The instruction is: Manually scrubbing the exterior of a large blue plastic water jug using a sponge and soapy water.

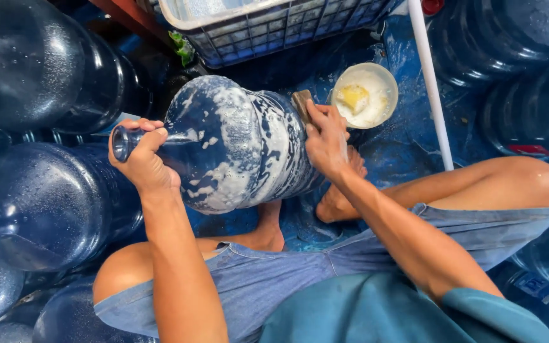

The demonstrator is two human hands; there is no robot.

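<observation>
Blue-tinted plastic, streaked with white suds, forms the large water jug (pixel 236 143) at the centre of the head view. It lies on its side across the seated person's lap region, above the bare feet (pixel 338 197), with its neck pointing to the person's left and its base to the right.

Left hand (pixel 142 159): closed around the jug's narrow neck, fingers curled over the top just behind the open mouth, which shows as a dark ring at the far left end of the jug.

Right hand (pixel 326 136): pressed flat on the jug's wall near the base end, fingers closed over a small brown scrubbing brush (pixel 300 101) held against the soapy surface. The jug thus spans the gap between the two hands, gripped at one end and scrubbed at the other.

Just beyond the right hand, a shallow white bowl (pixel 379 95) rests on the wet blue floor (pixel 408 149); it holds suds and a yellow lump (pixel 354 97), whose nature cannot be told. A white pipe (pixel 430 82) runs slanting past the bowl's right side. Other dark blue jugs (pixel 46 197) are stacked at the left and right edges, and a white mesh crate (pixel 268 22) stands at the top.
</observation>
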